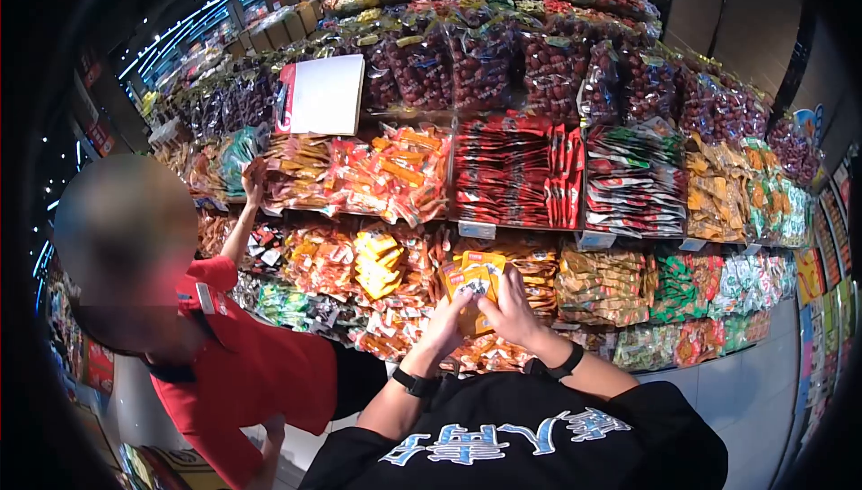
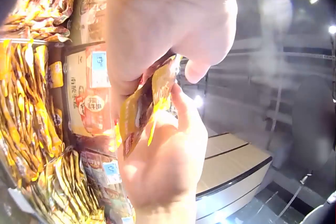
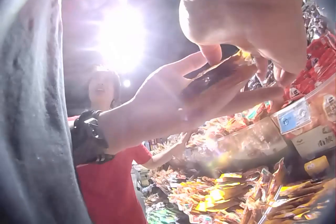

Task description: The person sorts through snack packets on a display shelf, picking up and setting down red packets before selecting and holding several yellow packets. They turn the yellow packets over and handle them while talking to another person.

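Note:
Both hands hold a few small yellow snack packets [image 1: 483, 264] fanned out in front of the chest. The left hand [image 1: 444, 320] grips them from the left side, and the right hand [image 1: 515, 312] from the right, with both thumbs over the front. In the left wrist view, the packets [image 2: 140, 107] are pinched between the left hand [image 2: 170, 22] above and the right hand [image 2: 167, 153] below. Seen from the right wrist, the right hand [image 3: 249, 16] bends over the packets, whose faces are mostly hidden, while the left hand [image 3: 163, 90] supports them.
Tiered shelves of bagged snacks stand ahead, with red packets [image 1: 516, 174] and bags of dark round fruit [image 1: 485, 66]. A person in a red shirt [image 1: 260, 342] stands close on the left, one arm toward the shelf. A white board [image 1: 325, 95] leans on the upper tier.

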A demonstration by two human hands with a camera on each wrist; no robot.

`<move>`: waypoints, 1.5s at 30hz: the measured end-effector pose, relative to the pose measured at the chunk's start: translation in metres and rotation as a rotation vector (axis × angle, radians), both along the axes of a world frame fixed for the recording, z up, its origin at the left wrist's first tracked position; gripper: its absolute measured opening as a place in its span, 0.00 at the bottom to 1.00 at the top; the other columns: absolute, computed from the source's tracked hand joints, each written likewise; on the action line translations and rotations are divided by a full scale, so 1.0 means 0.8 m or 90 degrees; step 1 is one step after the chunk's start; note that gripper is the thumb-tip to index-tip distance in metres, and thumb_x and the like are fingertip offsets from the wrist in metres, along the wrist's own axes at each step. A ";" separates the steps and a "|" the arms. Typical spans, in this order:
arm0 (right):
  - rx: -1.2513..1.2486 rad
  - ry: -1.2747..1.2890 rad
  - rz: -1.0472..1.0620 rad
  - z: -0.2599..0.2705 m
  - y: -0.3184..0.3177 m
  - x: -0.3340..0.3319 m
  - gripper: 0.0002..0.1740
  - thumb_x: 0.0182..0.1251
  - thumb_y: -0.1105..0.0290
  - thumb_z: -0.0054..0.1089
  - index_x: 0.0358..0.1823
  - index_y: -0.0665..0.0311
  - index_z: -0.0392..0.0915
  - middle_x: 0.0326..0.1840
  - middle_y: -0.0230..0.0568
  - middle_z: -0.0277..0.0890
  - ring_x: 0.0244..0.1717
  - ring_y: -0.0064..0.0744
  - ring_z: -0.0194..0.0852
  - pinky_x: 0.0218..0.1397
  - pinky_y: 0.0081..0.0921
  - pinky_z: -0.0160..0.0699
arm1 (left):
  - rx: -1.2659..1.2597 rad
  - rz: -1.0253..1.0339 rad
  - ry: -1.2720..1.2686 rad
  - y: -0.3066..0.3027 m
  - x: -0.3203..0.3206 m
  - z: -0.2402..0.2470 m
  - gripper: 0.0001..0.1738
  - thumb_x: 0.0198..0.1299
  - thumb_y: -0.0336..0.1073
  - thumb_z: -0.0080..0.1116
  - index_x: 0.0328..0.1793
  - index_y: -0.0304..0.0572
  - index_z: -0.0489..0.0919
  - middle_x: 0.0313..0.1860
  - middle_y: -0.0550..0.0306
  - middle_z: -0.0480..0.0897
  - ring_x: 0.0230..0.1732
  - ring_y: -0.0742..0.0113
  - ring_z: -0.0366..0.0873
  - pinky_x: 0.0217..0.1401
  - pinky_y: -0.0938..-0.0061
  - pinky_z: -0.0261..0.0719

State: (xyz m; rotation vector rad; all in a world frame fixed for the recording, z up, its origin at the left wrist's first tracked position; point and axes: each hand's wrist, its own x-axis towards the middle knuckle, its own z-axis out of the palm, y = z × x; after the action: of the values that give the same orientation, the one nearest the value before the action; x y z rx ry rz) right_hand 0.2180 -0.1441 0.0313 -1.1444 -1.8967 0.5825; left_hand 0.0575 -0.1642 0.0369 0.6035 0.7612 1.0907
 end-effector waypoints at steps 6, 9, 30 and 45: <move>-0.059 -0.068 0.159 -0.003 0.016 -0.046 0.35 0.69 0.52 0.57 0.64 0.77 0.64 0.63 0.67 0.63 0.64 0.60 0.62 0.69 0.47 0.60 | 0.022 0.031 0.056 0.001 -0.071 -0.027 0.22 0.68 0.32 0.57 0.66 0.38 0.71 0.55 0.54 0.82 0.55 0.64 0.81 0.61 0.69 0.78; -0.157 -0.173 0.179 0.028 0.030 -0.048 0.37 0.70 0.49 0.56 0.66 0.76 0.67 0.70 0.70 0.62 0.71 0.58 0.63 0.71 0.42 0.66 | -0.001 0.060 -0.018 -0.010 -0.103 -0.034 0.23 0.68 0.32 0.56 0.67 0.36 0.69 0.55 0.50 0.82 0.56 0.60 0.81 0.60 0.60 0.81; 0.114 -0.222 0.216 0.090 -0.018 -0.088 0.69 0.44 0.37 0.76 0.80 0.61 0.45 0.81 0.66 0.37 0.82 0.62 0.36 0.81 0.52 0.42 | 0.071 -0.012 -0.052 -0.024 -0.115 -0.004 0.28 0.69 0.36 0.57 0.73 0.37 0.66 0.64 0.52 0.78 0.62 0.62 0.78 0.67 0.63 0.76; 0.109 -0.243 0.223 0.078 -0.032 0.042 0.69 0.41 0.45 0.80 0.78 0.73 0.47 0.76 0.63 0.47 0.75 0.63 0.48 0.77 0.52 0.50 | -0.083 -0.205 -0.078 -0.024 0.009 -0.005 0.19 0.67 0.39 0.58 0.58 0.35 0.77 0.50 0.52 0.84 0.49 0.65 0.84 0.54 0.69 0.82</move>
State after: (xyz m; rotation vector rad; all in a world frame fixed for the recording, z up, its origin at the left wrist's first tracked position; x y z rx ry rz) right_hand 0.2515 -0.1694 0.0938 -0.8602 -2.4516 0.3936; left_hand 0.0645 -0.1832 0.0327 0.5224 0.5996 0.7678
